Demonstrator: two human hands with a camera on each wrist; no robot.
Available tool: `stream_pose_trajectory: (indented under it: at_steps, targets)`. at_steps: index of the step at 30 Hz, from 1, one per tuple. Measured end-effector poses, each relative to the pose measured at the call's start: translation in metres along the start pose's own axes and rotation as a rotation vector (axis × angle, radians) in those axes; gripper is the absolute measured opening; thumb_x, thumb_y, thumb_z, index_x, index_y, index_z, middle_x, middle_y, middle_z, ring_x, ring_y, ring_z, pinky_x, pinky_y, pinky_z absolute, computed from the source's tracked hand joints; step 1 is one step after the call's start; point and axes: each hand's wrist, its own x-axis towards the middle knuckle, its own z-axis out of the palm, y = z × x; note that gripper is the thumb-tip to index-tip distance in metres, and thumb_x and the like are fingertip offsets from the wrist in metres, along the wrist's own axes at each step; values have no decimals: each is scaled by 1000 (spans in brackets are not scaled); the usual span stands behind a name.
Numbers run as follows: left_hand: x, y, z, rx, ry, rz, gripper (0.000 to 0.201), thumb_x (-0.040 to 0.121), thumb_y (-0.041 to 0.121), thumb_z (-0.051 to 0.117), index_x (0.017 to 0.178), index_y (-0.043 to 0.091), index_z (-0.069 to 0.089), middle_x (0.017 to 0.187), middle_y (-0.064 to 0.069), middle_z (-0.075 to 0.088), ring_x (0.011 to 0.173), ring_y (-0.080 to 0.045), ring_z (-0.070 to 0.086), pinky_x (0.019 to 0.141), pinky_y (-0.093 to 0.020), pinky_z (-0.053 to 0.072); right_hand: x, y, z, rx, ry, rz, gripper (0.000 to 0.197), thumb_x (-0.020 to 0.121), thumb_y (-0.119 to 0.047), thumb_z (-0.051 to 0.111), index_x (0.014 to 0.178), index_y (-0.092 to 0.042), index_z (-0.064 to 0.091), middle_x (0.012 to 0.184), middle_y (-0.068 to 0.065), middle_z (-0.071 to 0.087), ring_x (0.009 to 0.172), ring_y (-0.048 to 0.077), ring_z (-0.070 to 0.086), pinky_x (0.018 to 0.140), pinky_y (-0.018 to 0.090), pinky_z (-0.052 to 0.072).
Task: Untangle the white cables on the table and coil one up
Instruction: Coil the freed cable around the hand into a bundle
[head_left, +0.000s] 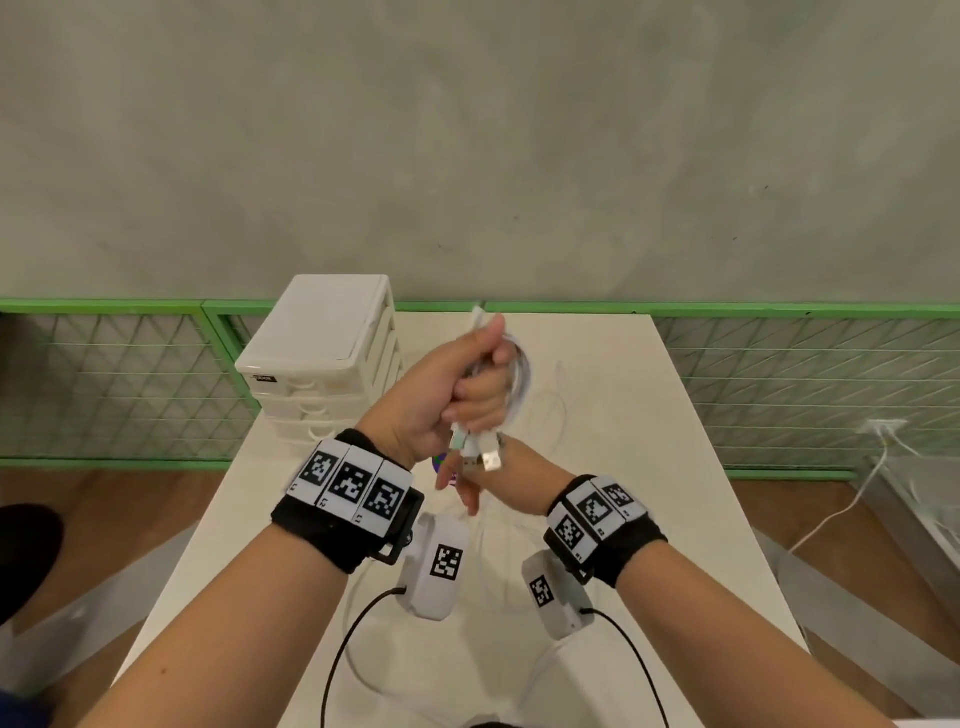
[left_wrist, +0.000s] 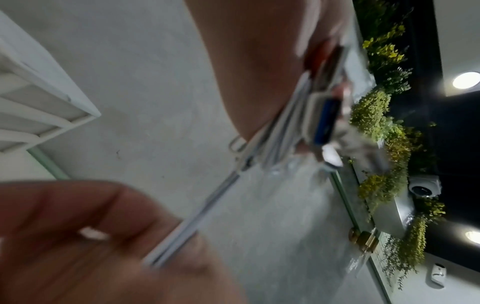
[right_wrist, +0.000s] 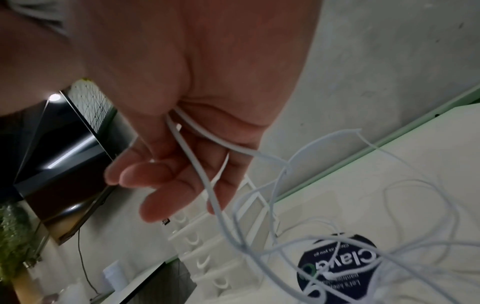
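My left hand (head_left: 467, 374) is raised over the table and grips a bundle of white cables (head_left: 522, 379). A loop shows on its right and several USB plugs (head_left: 480, 454) stick out below the fist. One plug (left_wrist: 324, 119) appears in the left wrist view, blurred. My right hand (head_left: 467, 488) sits just under the plugs. In the right wrist view this hand (right_wrist: 182, 174) has two white strands (right_wrist: 197, 164) coming out of a fold of the palm, fingers loosely extended. The strands drop to loose tangled cable (right_wrist: 337, 236) on the table. Taut strands (left_wrist: 207, 205) run between the hands.
A white drawer unit (head_left: 322, 353) stands at the table's back left. The white table (head_left: 649, 519) carries a round dark sticker (right_wrist: 342, 265) under the loose cables. A green mesh fence (head_left: 779, 309) runs behind, with a grey wall above. Another cable (head_left: 831, 514) trails on the floor at right.
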Motion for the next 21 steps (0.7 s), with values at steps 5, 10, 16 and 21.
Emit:
stream_pose_trajectory:
  at_steps: [5,10,16,21]
  targets:
    - [11,15,-5,-16,465,300,36,89,47,47,71,16,41,45,9,25,33,-4,22,38,-18,27,-16,13,7,-15,48,1,21,95,-14,44,89,-29,57,53,-5,55,48,9,53,65,26,45]
    - [14,3,-27,442,828,400,33,97,29,54,69,18,41,49,8,36,39,-8,31,41,-22,29,-26,0,-7,-57,80,-59,19,92,-11,52,103,-21,63,53,-14,56,49,4,51,59,14,43]
    - [17,-31,-36,1293,701,-16,51,89,46,61,61,6,46,51,-6,41,45,-19,37,42,-31,30,-23,-17,-44,-379,283,-158,25,86,-17,59,99,-34,72,62,-11,62,61,7,55,63,29,46]
    - [8,-21,-29,884,349,-331,56,93,60,39,73,9,52,43,3,43,34,-13,37,37,-19,32,-19,-12,-75,-364,414,-185,25,78,-24,73,87,-30,51,68,-10,61,65,9,57,66,22,46]
